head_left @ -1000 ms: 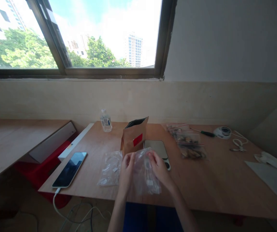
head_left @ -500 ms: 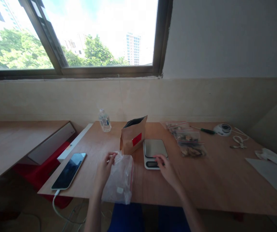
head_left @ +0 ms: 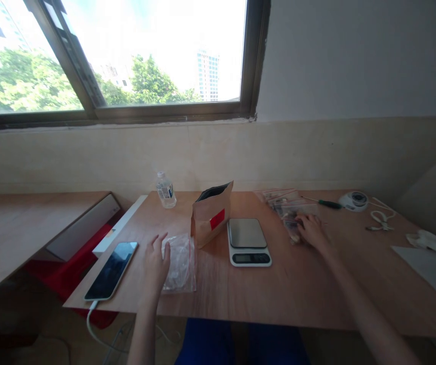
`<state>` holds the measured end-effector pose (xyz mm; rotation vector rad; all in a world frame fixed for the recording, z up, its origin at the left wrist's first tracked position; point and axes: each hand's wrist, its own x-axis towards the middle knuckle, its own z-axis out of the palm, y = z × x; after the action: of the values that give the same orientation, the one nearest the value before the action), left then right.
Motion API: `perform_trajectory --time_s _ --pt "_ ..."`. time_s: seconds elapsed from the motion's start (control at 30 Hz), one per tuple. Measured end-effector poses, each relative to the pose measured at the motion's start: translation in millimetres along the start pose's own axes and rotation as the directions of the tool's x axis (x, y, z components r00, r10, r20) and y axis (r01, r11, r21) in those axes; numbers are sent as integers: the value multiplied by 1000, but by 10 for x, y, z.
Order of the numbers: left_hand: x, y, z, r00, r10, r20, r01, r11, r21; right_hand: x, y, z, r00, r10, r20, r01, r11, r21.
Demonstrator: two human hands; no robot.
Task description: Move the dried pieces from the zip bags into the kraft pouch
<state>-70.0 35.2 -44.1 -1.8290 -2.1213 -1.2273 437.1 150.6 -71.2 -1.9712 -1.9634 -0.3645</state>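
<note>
My left hand lies flat with spread fingers on the left edge of a clear zip bag that rests on the wooden table. My right hand reaches to the right and rests on a pile of clear red-zip bags with brownish contents; whether it grips one I cannot tell. Between the hands stand an open brown paper pouch with a red label and a white kitchen scale.
A phone on a cable lies at the table's left edge. A small water bottle stands at the back. A green screwdriver, a white round device, scissors and white sheets lie to the right.
My left hand laid the clear bag down flat on the table. My right hand left the scale's front and moved right onto the pile of filled bags.
</note>
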Motion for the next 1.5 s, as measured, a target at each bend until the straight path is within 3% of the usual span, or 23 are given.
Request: perform_trajectory --time_s 0.1,0.23,0.37,0.5,0.6,0.67,0.73,0.83,0.9,0.97,1.03,1.13,1.23,1.37,1.5 --pt "-235 109 76 976 -13 220 -12 994 112 7 67 -34 1000 -18 -4 18 999 -42" --pt "-432 221 264 869 -89 487 -77 947 311 17 113 -151 999 -27 19 28 999 -26" --pt "-440 278 339 828 -57 557 -204 896 395 -35 68 -355 999 27 35 -30 994 104" --pt "-350 278 287 794 -72 604 -178 922 344 -158 -134 -680 996 89 11 -87 941 328" --pt "-338 397 181 848 -112 517 -75 942 326 -292 -448 -993 992 123 37 -125 854 505" --pt "-371 616 85 918 -87 388 4 978 210 -394 -736 -1189 984 164 73 -174 766 619" --pt "-424 949 -5 901 -33 432 84 992 -99 -497 -1062 -1338 980 166 112 -196 686 701" --pt "-512 1526 -77 814 114 569 276 786 -554 -635 -1547 -1449 979 77 189 -199 571 797" --pt "-562 1829 -74 829 85 553 349 694 -630 -712 -1821 -1464 970 22 242 -222 490 843" --pt "-594 1994 -44 863 21 504 359 678 -642 -777 -2035 -1450 944 -56 326 -284 365 887" --pt "-602 2018 -1 877 -53 477 386 670 -634 -836 -2192 -1414 915 -115 387 -360 199 911" --pt "-590 1883 74 866 -145 478 445 659 -606 -923 -2345 -1316 890 -142 432 -442 -42 896" --pt "-588 1701 136 853 -213 477 482 675 -559 -1020 -2440 -1193 858 -190 478 -510 -200 836" --pt "-635 1553 179 852 -237 466 481 704 -522 -1142 -2506 -1072 820 -260 510 -568 -267 778" --pt "-679 1488 200 869 -178 462 439 708 -553 -1206 -2500 -1032 832 -242 500 -551 -246 798"
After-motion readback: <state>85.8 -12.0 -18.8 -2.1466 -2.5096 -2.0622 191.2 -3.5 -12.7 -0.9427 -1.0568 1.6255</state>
